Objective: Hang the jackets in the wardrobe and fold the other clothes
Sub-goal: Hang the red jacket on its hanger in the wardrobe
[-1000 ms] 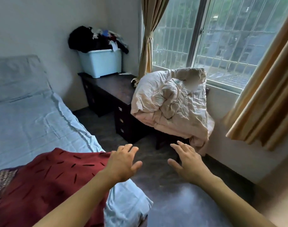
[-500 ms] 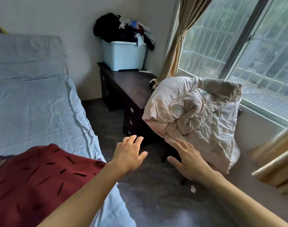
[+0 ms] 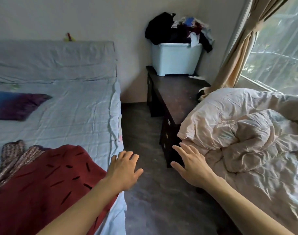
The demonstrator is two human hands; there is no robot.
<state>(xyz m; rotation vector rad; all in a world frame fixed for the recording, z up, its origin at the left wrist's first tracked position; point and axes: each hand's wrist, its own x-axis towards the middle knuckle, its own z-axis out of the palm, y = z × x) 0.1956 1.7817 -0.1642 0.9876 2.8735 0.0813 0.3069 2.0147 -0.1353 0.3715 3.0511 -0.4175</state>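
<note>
I note a dark red garment with black dashes lying flat on the wrinkled blue sheet; mixed clothes heap in a pale plastic tub. My left hand and right hand reach forward, fingers spread, gripping nothing.

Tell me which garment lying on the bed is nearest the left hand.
The dark red garment with black dashes, at the bed's near edge right beside the left hand. The knitted piece lies behind it, and the purple-blue one lies much farther up the bed.
</note>
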